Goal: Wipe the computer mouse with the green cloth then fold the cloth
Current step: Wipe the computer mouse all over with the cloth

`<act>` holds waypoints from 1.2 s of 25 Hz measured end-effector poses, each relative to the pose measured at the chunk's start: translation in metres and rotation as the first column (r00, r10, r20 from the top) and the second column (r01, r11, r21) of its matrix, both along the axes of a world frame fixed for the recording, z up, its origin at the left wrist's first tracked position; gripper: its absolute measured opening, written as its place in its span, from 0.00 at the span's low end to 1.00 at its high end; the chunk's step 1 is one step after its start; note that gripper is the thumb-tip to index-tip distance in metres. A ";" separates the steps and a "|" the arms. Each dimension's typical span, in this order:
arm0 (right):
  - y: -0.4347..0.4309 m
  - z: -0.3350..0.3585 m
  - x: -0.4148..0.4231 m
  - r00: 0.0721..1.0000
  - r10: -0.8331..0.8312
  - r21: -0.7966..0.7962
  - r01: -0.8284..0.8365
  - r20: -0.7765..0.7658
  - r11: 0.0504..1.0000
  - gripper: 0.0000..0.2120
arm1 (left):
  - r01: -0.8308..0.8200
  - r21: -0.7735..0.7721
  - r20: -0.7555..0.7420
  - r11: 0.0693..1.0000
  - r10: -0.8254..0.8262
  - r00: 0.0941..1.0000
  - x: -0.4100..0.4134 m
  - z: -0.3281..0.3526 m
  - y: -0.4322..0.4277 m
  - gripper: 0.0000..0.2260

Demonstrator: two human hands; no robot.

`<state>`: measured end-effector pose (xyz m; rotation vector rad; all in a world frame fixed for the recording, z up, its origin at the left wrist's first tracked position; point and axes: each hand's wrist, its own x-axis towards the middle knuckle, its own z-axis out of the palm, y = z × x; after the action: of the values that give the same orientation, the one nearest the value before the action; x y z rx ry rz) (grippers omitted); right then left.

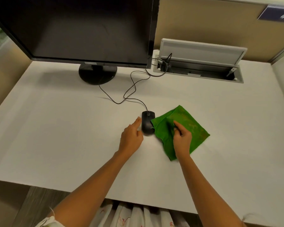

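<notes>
Head view: the black computer mouse (148,122) sits mid-worktop (56,136), its cable (129,94) looping back toward the monitor (82,28). The green cloth (185,128) lies rumpled just right of it, one edge touching the mouse. The left hand (131,136) rests against the mouse's left side, fingers loosely extended, gripping nothing. The right hand (182,138) lies on the cloth, fingers curled, pinching a fold. Both forearms reach forward, bare.
</notes>
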<state>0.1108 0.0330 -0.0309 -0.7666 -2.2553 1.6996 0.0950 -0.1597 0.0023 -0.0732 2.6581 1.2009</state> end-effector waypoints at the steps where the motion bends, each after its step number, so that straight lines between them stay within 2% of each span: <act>1: -0.004 0.005 0.001 1.000 -0.010 -0.017 0.009 -0.028 1.000 0.17 | -0.022 0.003 0.022 1.000 0.022 1.000 -0.008 0.002 -0.005 0.26; 5: -0.034 0.021 0.004 0.988 0.010 0.010 -0.008 -0.155 1.000 0.17 | 0.072 -0.013 0.130 0.997 -0.070 0.989 -0.029 0.003 -0.014 0.24; 10: -0.073 0.022 0.001 0.948 0.309 0.172 -0.293 -0.073 0.941 0.14 | 0.152 0.015 0.152 0.988 -0.152 0.977 -0.043 -0.002 -0.015 0.24; 11: -0.076 0.020 0.001 0.958 0.272 0.204 -0.249 -0.094 0.947 0.13 | 0.162 0.017 0.151 0.987 -0.162 0.975 -0.044 -0.003 -0.016 0.24; 13: -0.075 0.014 -0.004 0.986 0.071 0.201 -0.040 -0.149 0.979 0.12 | 0.168 0.025 0.146 0.986 -0.169 0.975 -0.044 -0.004 -0.017 0.23; 14: -0.073 0.011 -0.006 0.991 -0.008 0.187 0.033 -0.133 0.982 0.13 | 0.164 0.035 0.138 0.986 -0.167 0.976 -0.045 -0.005 -0.016 0.23; 15: -0.074 0.009 -0.009 0.998 -0.028 0.183 0.039 -0.064 0.982 0.15 | 0.166 0.045 0.127 0.985 -0.170 0.977 -0.045 -0.006 -0.017 0.23; 18: -0.099 -0.004 -0.024 0.979 0.077 0.318 -0.135 0.188 0.938 0.23 | 0.205 0.050 0.134 0.978 -0.210 0.969 -0.046 -0.013 -0.023 0.22; 20: -0.120 -0.011 -0.032 0.967 0.059 0.388 -0.155 0.248 0.908 0.26 | 0.257 0.062 0.151 0.964 -0.264 0.953 -0.055 -0.019 -0.027 0.21; 25: -0.118 -0.025 -0.011 0.975 0.199 0.619 -0.219 0.103 0.754 0.22 | 0.291 0.073 0.152 0.954 -0.299 0.942 -0.053 -0.014 -0.022 0.23; 30: -0.105 -0.025 -0.007 0.960 0.276 0.651 -0.241 0.050 0.720 0.21 | 0.318 0.059 0.130 0.946 -0.323 0.938 -0.057 -0.017 -0.025 0.22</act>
<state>0.1042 -0.0725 -0.0564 -0.2404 -2.7458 0.8443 0.0381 -0.1849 -0.0145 0.2642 2.4085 1.0930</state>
